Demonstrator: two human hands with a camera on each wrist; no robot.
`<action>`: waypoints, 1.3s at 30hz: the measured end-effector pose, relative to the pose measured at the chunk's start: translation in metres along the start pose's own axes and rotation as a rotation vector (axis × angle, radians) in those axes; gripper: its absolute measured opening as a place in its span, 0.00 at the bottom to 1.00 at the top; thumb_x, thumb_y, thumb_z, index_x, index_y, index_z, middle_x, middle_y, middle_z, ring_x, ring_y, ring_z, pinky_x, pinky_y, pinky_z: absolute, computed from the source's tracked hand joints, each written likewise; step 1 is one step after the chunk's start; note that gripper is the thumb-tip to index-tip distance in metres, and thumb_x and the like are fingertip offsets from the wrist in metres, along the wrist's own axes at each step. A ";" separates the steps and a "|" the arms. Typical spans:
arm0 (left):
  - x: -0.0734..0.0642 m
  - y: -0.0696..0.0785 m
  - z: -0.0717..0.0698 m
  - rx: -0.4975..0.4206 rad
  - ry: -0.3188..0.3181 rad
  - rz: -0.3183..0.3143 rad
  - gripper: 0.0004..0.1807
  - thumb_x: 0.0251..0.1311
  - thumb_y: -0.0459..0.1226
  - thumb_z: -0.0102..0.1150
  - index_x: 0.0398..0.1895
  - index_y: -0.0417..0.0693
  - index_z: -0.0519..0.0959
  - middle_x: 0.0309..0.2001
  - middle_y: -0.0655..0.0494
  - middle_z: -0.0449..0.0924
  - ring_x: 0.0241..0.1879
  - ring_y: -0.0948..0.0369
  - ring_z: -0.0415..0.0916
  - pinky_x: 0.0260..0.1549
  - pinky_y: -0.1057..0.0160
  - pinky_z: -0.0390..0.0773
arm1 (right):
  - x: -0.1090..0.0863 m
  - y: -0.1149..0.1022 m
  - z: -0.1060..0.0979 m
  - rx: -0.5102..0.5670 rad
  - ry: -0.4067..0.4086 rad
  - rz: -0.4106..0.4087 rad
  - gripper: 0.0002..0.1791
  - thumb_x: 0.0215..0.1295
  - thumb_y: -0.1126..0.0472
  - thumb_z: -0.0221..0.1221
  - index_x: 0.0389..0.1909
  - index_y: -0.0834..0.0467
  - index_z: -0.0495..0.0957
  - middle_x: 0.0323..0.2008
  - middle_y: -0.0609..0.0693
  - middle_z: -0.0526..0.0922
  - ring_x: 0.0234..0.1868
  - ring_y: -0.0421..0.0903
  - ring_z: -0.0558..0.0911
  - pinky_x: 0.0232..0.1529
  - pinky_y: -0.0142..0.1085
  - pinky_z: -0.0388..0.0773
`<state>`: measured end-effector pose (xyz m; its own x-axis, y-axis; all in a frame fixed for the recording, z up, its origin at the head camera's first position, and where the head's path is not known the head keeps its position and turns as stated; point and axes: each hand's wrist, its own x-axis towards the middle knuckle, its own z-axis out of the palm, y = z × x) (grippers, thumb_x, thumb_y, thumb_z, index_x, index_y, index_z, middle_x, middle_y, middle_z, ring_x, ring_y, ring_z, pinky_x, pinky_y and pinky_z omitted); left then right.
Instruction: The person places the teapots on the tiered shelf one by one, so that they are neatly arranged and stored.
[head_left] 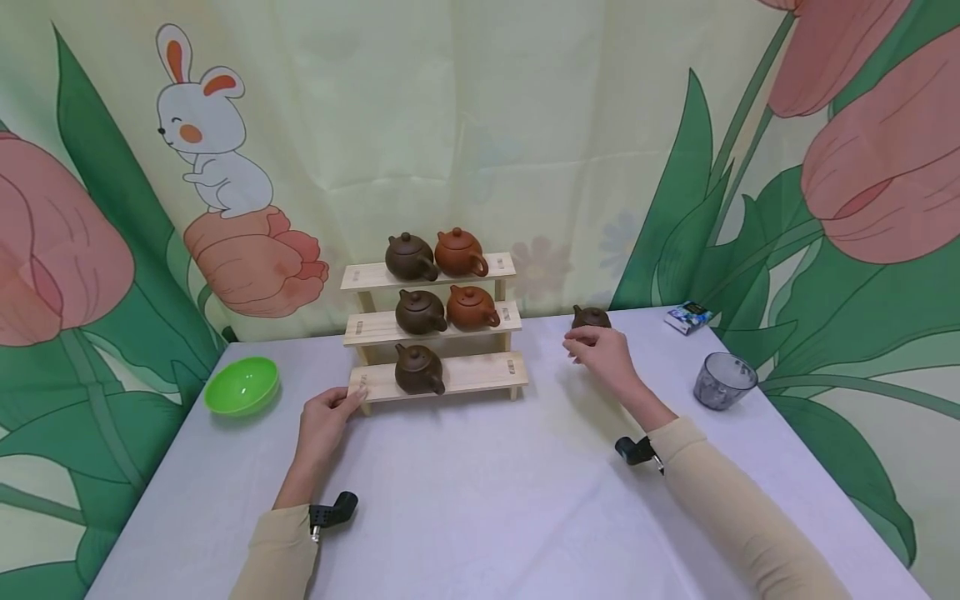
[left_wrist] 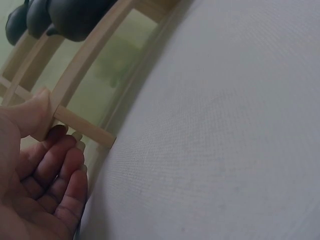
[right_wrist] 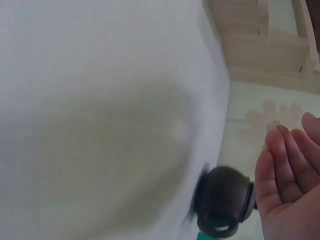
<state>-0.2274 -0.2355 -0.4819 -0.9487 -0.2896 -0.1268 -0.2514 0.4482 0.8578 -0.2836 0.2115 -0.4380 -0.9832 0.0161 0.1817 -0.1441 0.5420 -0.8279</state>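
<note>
A three-tier wooden stand [head_left: 480,372] holds small clay teapots. Its top tier has a dark brown teapot [head_left: 408,257] and a reddish-brown teapot [head_left: 459,252]; the middle tier bears another dark teapot [head_left: 420,312] and reddish teapot [head_left: 471,307]. A single dark teapot [head_left: 417,369] sits towards the left of the lowest tier. My left hand [head_left: 324,425] pinches that tier's left end, thumb above and fingers [left_wrist: 65,160] below. Loosely bent and holding nothing, my right hand [head_left: 603,357] is beside a dark teapot [right_wrist: 222,197] standing on the table, partly hidden by it in the head view.
On the left of the white-covered table [head_left: 450,500] sits a green bowl [head_left: 242,387]. At the right are a grey transparent cup [head_left: 724,382] and a small blue-and-black box [head_left: 687,317]. A printed curtain [head_left: 525,125] hangs behind the table.
</note>
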 end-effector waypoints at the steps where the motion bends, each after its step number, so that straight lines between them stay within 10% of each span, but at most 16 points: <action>1: 0.000 0.000 0.000 -0.001 -0.002 -0.001 0.31 0.63 0.58 0.60 0.55 0.42 0.80 0.41 0.51 0.80 0.40 0.58 0.70 0.35 0.67 0.72 | 0.001 0.002 -0.004 -0.004 0.006 0.008 0.13 0.68 0.60 0.61 0.47 0.64 0.83 0.41 0.65 0.87 0.36 0.59 0.86 0.35 0.34 0.82; 14: 0.002 0.000 0.000 -0.028 0.010 -0.007 0.29 0.63 0.56 0.61 0.54 0.42 0.81 0.40 0.51 0.80 0.39 0.58 0.70 0.34 0.67 0.73 | 0.011 0.037 -0.037 -0.056 0.125 0.086 0.15 0.67 0.60 0.62 0.49 0.64 0.83 0.42 0.64 0.87 0.35 0.57 0.88 0.30 0.26 0.78; 24: 0.003 -0.002 0.001 -0.029 0.009 -0.008 0.29 0.63 0.56 0.62 0.54 0.42 0.81 0.40 0.51 0.81 0.40 0.58 0.71 0.35 0.67 0.73 | 0.017 0.051 -0.043 -0.194 0.200 0.161 0.17 0.63 0.59 0.63 0.50 0.62 0.83 0.24 0.55 0.85 0.18 0.35 0.76 0.27 0.31 0.69; 39: 0.004 -0.004 0.003 -0.036 0.026 -0.009 0.28 0.62 0.57 0.62 0.53 0.44 0.82 0.40 0.51 0.81 0.40 0.57 0.72 0.36 0.66 0.74 | 0.017 0.065 -0.036 0.119 0.033 0.338 0.20 0.69 0.56 0.60 0.54 0.66 0.78 0.25 0.49 0.85 0.23 0.37 0.82 0.29 0.30 0.81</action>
<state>-0.2310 -0.2363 -0.4872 -0.9410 -0.3155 -0.1223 -0.2527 0.4151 0.8740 -0.3061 0.2771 -0.4695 -0.9736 0.2061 -0.0978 0.1750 0.3999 -0.8997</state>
